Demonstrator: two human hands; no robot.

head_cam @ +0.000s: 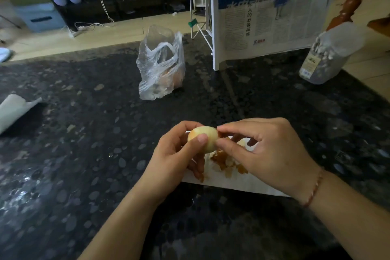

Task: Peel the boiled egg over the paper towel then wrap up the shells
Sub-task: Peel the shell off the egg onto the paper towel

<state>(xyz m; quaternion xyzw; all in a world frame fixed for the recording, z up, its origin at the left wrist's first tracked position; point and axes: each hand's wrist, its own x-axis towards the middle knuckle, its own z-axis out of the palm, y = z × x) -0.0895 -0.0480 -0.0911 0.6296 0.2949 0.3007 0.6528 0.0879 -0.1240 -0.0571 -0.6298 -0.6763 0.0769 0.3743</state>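
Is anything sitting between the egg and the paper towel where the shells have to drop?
Nothing visible does. The egg, held by the left hand and picked at by the right hand, sits above the paper towel; below it lie only shell pieces.

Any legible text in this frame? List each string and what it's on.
"人的必备品格", vertical headline on the newspaper clipped to the white rack.
Large pale characters along the newspaper's top edge: cut off, unreadable.
Newspaper body columns and the red logo: too small to read.
Label on the plastic jar: blurred, unreadable.
Nothing on the plastic bag or paper towel.
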